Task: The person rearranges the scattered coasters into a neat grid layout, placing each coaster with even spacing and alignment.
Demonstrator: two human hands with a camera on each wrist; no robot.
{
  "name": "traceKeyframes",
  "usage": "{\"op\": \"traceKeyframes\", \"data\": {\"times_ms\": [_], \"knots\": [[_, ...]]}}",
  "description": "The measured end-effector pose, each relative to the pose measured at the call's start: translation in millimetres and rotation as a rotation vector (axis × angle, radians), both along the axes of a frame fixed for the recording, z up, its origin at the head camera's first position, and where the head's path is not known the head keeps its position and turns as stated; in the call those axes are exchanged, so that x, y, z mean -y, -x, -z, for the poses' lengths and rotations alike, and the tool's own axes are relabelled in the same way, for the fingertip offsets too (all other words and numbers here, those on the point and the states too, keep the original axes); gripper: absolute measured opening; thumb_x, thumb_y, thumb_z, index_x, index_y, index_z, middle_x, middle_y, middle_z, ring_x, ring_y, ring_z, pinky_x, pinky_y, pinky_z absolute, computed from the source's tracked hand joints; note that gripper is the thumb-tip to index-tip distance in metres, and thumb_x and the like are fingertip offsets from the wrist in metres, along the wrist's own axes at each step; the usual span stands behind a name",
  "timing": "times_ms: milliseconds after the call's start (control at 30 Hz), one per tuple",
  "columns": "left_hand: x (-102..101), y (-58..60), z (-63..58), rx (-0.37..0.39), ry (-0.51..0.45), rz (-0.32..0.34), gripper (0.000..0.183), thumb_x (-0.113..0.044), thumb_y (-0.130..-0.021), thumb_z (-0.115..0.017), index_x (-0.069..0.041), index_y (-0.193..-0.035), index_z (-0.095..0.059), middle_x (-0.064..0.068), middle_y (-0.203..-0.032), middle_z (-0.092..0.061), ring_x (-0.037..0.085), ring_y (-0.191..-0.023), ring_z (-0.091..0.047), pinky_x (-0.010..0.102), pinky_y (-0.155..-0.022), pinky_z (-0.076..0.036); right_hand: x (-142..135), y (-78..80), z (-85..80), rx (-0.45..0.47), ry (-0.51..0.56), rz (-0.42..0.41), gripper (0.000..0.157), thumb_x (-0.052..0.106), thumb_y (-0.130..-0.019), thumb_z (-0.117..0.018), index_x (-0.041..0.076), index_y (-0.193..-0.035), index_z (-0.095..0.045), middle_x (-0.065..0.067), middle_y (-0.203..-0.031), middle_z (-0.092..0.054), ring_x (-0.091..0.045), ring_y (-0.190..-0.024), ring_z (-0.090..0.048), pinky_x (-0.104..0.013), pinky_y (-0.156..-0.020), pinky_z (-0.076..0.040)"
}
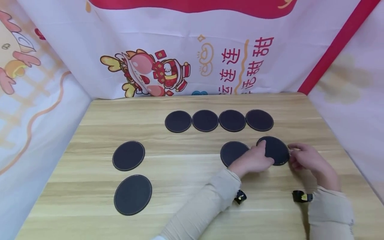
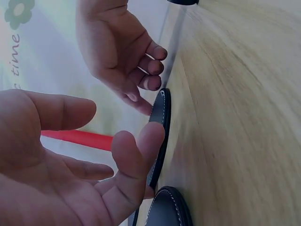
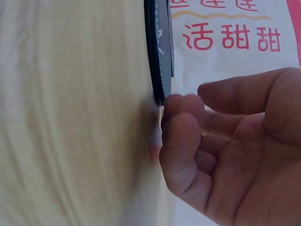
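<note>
A round black coaster (image 1: 276, 150) with a stitched rim lies at the right of the wooden table, between both hands. My left hand (image 1: 254, 159) reaches over its left side, with index finger and thumb at the edge. My right hand (image 1: 307, 160) is at its right edge, fingers loosely bent; in the right wrist view the fingertips (image 3: 183, 134) are by the rim of a coaster (image 3: 163, 61). Partly covered by my left hand is another coaster (image 1: 233, 153). The left wrist view shows the relaxed left hand (image 2: 80, 165) beside the coaster edge (image 2: 161, 113).
Four matching coasters would exceed a pair: several stand in a touching row (image 1: 205, 120) toward the back. Two more, an upper coaster (image 1: 128, 155) and a lower coaster (image 1: 133, 195), lie at the left. Printed cloth (image 1: 186, 36) hangs behind the table (image 1: 180, 186).
</note>
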State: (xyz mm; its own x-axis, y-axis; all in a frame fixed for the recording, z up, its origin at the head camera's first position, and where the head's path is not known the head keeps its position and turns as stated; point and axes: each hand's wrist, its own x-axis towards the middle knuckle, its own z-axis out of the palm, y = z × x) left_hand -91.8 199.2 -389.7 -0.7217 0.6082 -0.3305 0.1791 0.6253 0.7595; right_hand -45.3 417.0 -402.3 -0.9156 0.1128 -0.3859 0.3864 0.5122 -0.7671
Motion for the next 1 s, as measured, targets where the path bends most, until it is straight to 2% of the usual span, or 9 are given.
{"op": "traceKeyframes", "data": {"times_ms": [100, 267, 633, 767, 833, 900, 1000], "knots": [[0.0, -0.7, -1.5, -0.003, 0.01, -0.007, 0.077, -0.037, -0.098, -0.061, -0.02, -0.162, -0.023, 0.003, -0.157, -0.038, 0.013, -0.142, -0.034, 0.03, -0.111, -0.034, 1.5, 0.4, -0.6, -0.002, 0.012, -0.006, 0.045, 0.006, -0.103, -0.037, -0.018, -0.142, -0.034, -0.009, -0.078, -0.059, -0.02, -0.064, -0.061, -0.035, -0.058, -0.056], [3.0, -3.8, -4.5, 0.003, 0.024, 0.021, 0.074, -0.039, -0.099, -0.059, -0.022, -0.162, -0.024, -0.001, -0.158, -0.038, 0.012, -0.144, -0.031, 0.031, -0.112, -0.032, 1.3, -0.9, -1.4, 0.008, 0.019, -0.011, 0.043, 0.006, -0.104, -0.036, -0.019, -0.14, -0.034, -0.01, -0.079, -0.058, -0.02, -0.064, -0.06, -0.036, -0.058, -0.056], [8.0, -6.5, -4.2, -0.031, 0.034, 0.064, 0.071, -0.039, -0.101, -0.057, -0.017, -0.161, -0.027, -0.001, -0.156, -0.041, 0.011, -0.142, -0.034, 0.028, -0.112, -0.031, 3.8, -2.2, -3.5, 0.03, -0.014, -0.013, 0.041, 0.007, -0.105, -0.036, -0.018, -0.137, -0.039, -0.011, -0.08, -0.058, -0.022, -0.067, -0.06, -0.037, -0.059, -0.056], [10.9, -5.0, -8.1, -0.038, 0.023, 0.085, 0.071, -0.038, -0.102, -0.056, -0.015, -0.161, -0.026, 0.0, -0.156, -0.041, 0.01, -0.141, -0.036, 0.026, -0.112, -0.031, 3.9, -2.5, -4.3, 0.029, -0.022, -0.008, 0.042, 0.006, -0.103, -0.036, -0.018, -0.137, -0.039, -0.011, -0.08, -0.058, -0.022, -0.067, -0.06, -0.037, -0.059, -0.056], [15.0, -1.3, -12.1, -0.08, 0.019, 0.128, 0.063, -0.033, -0.102, -0.056, -0.013, -0.158, -0.035, -0.002, -0.152, -0.046, 0.008, -0.138, -0.04, 0.024, -0.109, -0.034, 4.1, -2.7, -4.1, 0.02, -0.023, -0.007, 0.045, 0.005, -0.102, -0.037, -0.016, -0.141, -0.037, -0.011, -0.079, -0.058, -0.022, -0.066, -0.06, -0.036, -0.059, -0.056], [21.8, 4.2, -16.4, -0.156, 0.03, 0.179, 0.05, -0.023, -0.102, -0.058, -0.013, -0.15, -0.049, -0.004, -0.145, -0.054, 0.006, -0.131, -0.047, 0.02, -0.104, -0.037, 4.6, -2.9, -3.9, -0.001, -0.018, -0.014, 0.048, 0.002, -0.101, -0.039, -0.014, -0.146, -0.035, -0.011, -0.078, -0.058, -0.021, -0.065, -0.059, -0.036, -0.058, -0.055], [34.9, 13.5, -22.0, -0.33, 0.134, 0.215, 0.033, -0.012, -0.097, -0.062, -0.016, -0.128, -0.068, -0.004, -0.124, -0.065, 0.007, -0.114, -0.057, 0.019, -0.09, -0.044, 5.6, -3.0, -3.7, -0.03, 0.013, -0.038, 0.05, -0.002, -0.1, -0.041, -0.011, -0.148, -0.035, -0.011, -0.076, -0.058, -0.021, -0.062, -0.058, -0.035, -0.057, -0.055]]}}
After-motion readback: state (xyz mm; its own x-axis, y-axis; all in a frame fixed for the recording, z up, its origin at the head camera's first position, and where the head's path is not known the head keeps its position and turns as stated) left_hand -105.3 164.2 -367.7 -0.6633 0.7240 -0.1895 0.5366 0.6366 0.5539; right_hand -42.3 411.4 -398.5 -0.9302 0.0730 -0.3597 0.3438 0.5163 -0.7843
